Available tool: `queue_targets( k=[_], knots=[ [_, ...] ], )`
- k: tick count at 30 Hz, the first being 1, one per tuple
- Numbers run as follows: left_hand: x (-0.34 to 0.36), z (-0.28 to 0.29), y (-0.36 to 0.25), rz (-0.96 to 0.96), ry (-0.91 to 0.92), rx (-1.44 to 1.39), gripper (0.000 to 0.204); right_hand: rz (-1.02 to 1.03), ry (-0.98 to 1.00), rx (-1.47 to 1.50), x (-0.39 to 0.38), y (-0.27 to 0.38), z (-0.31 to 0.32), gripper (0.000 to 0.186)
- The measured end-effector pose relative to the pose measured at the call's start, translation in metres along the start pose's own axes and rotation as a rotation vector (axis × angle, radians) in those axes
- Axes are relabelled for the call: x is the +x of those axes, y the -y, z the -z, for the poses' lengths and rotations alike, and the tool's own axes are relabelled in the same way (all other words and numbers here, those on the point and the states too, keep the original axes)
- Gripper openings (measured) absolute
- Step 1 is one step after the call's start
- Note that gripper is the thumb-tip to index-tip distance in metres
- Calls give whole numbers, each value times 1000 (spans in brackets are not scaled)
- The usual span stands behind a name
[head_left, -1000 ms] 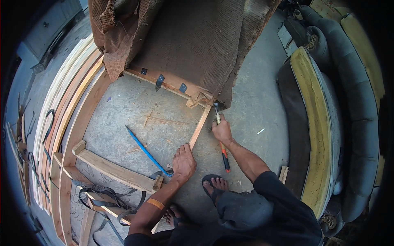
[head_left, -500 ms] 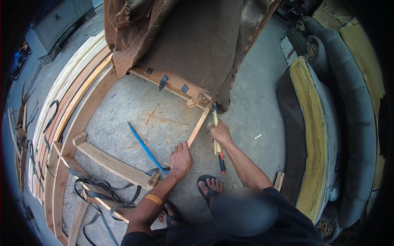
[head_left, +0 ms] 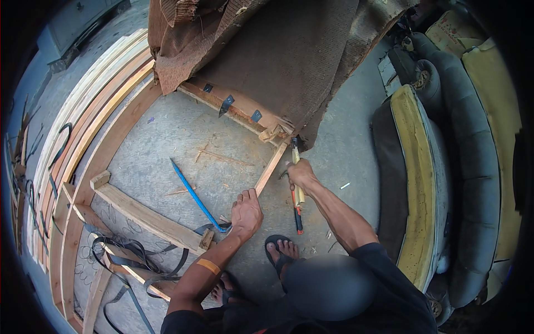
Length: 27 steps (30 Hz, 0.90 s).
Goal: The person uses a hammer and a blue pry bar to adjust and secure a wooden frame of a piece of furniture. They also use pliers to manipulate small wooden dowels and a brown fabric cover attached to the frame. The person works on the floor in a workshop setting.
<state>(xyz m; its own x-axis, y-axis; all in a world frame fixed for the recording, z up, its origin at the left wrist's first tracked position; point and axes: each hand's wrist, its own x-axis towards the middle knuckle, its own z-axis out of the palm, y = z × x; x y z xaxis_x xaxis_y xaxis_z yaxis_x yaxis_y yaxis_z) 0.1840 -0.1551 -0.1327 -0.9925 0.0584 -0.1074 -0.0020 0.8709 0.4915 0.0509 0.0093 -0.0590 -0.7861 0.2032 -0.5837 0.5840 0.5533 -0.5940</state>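
- Stripping seems partial: the tan wooden rail with dark metal tabs (head_left: 242, 110) lies exposed, while brown ribbed cloth (head_left: 278, 61) spreads beyond it.
- The pale straight wooden strip (head_left: 271, 168) meets the rail's right corner, seemingly not yet freed.
- Left hand (head_left: 246, 214): fingers curled over the strip's near end.
- Right hand (head_left: 302, 173): wrapped around a pale-yellow-handled metal tool (head_left: 295, 151).

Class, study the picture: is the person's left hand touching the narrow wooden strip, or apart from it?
Touching. The head view shows the left hand closed over the near end of the narrow wooden strip, with no gap between them.
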Motion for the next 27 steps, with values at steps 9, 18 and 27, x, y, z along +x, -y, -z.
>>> queue_targets(
  k=[9,18,27],
  knots=[
    [3,-1,5,-15,-45,29,23,-308,428,-146,5,62,72,11],
    [10,0,4,-5,-24,3,23,-366,676,-389,28,97,116,16],
    [4,-3,-1,8,16,-29,31,-131,222,219,5,-12,20,23]
  ],
)
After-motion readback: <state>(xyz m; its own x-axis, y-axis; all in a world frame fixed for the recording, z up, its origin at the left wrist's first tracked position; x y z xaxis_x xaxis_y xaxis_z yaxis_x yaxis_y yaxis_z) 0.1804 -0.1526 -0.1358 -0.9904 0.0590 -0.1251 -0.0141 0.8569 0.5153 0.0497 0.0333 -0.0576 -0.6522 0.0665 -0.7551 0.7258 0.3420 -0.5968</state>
